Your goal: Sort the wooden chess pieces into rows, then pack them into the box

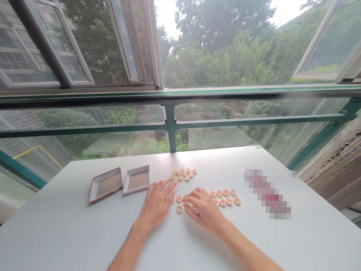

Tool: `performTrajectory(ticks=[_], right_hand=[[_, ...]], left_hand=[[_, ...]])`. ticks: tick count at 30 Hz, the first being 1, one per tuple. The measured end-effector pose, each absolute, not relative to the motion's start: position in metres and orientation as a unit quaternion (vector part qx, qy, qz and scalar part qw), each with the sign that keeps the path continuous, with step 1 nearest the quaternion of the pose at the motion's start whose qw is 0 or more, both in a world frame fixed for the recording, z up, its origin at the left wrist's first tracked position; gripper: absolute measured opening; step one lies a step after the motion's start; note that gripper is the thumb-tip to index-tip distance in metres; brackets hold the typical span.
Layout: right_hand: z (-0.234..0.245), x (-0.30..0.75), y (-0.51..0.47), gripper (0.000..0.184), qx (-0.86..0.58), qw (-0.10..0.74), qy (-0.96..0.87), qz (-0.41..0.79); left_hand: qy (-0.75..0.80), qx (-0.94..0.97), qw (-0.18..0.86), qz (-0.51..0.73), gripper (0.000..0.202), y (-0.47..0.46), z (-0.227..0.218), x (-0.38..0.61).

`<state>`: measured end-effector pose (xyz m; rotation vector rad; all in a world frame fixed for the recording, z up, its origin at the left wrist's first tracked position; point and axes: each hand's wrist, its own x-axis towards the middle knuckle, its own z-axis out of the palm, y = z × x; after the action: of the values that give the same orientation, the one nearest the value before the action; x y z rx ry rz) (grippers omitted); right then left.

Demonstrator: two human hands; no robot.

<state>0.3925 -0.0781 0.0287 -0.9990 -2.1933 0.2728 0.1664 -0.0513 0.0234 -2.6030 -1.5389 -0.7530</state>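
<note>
- Loads of bare white table (76,234) in the lower left and lower right of the frame. Its far edge runs right under the green window rail (170,127) at mid frame.
- Two shallow box halves (105,185) lie side by side left of centre, well in from the edges.
- The pieces are round, pale wooden discs. A blank-side-up cluster (183,174) sits just above centre, and a red-marked bunch (225,197) sits to its lower right. A few loose discs (179,208) lie between the hands.
- Left hand (158,204) lies flat and open at centre with its fingers spread, the tips near the blank cluster.
- Right hand (206,209) is loosely open, not gripping, with its fingers laid over the loose discs.
- A blurred-out patch (267,194) sits right of centre.
</note>
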Motion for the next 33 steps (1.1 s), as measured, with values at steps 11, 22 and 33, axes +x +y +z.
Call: performTrajectory(ticks=[11,22,33], right_hand=[[0.031,0.395,-0.077,0.012,-0.384,0.362,-0.843,0.107],[0.033,0.395,-0.078,0.011,-0.384,0.362,-0.841,0.115],[0.030,0.395,-0.077,0.016,-0.378,0.387,-0.832,0.121]], left_hand=[[-0.548,-0.797,0.020,-0.253,0.033,-0.040,0.015,0.153],[-0.520,-0.825,0.045,-0.216,0.041,-0.039,0.017,0.135],[-0.531,-0.786,0.021,-0.315,0.030,-0.044,0.027,0.147]])
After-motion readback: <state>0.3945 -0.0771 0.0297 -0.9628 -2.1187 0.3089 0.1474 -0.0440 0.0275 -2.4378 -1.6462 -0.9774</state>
